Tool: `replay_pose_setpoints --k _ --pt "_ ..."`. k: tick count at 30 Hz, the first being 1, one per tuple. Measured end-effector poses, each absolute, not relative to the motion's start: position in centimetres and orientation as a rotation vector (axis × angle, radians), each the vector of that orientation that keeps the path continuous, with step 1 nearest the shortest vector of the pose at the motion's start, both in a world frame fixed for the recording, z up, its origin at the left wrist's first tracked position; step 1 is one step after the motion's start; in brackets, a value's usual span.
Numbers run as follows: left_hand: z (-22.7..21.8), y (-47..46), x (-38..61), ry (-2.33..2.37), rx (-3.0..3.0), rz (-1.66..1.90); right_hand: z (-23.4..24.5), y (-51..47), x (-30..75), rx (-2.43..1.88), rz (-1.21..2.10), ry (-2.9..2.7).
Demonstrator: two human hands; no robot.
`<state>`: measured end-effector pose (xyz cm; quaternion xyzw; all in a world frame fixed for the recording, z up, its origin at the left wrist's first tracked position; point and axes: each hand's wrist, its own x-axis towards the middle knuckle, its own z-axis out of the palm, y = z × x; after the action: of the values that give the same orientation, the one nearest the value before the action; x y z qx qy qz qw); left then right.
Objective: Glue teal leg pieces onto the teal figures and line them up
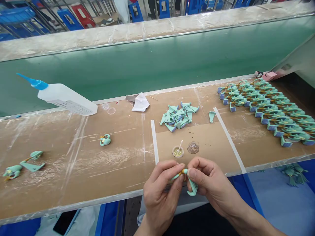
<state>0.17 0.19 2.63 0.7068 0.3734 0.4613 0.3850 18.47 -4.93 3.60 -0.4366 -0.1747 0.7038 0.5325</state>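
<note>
A green plastic toy piece (188, 185) is held between both hands at the counter (98, 173) edge, the left hand (162, 193) and right hand (211, 183) each grasping it. A small cup (178, 151) sits just ahead of them, a pile of green pieces (176, 116) beyond.

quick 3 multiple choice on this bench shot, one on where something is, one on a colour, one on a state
1. Where is the small round dish with a stick?
A) in the left hand
B) between the white strips on the bench
C) on the blue sheet below the bench

2. What colour is the nozzle of the squeeze bottle?
A) red
B) white
C) blue

3. What are the hands doing?
A) the left hand and right hand both pinch a mint-green moulded part
B) both lie flat on the bench
C) only the right hand holds anything

1 B, it sits on the brown board between them.
2 C, the tip is plainly blue.
3 A, fingers of both hands close on the part.
</note>
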Motion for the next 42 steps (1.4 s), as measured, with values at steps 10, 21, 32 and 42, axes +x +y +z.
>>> replay_pose_setpoints --k 10,21,32,42 --pt "5.4 0.4 -0.5 0.815 2.095 1.119 4.4 -5.2 18.3 -0.926 1.820 -0.338" --pt "4.4 1.5 -1.2 0.807 1.841 1.025 4.1 -5.5 18.2 -1.117 1.689 -0.436" --pt "3.8 1.1 1.0 0.656 0.665 0.903 6.5 -6.6 17.8 -1.376 1.104 -1.109" --pt "3.8 0.4 2.0 0.518 0.392 0.784 6.6 -6.3 17.8 -1.245 0.993 -1.207"
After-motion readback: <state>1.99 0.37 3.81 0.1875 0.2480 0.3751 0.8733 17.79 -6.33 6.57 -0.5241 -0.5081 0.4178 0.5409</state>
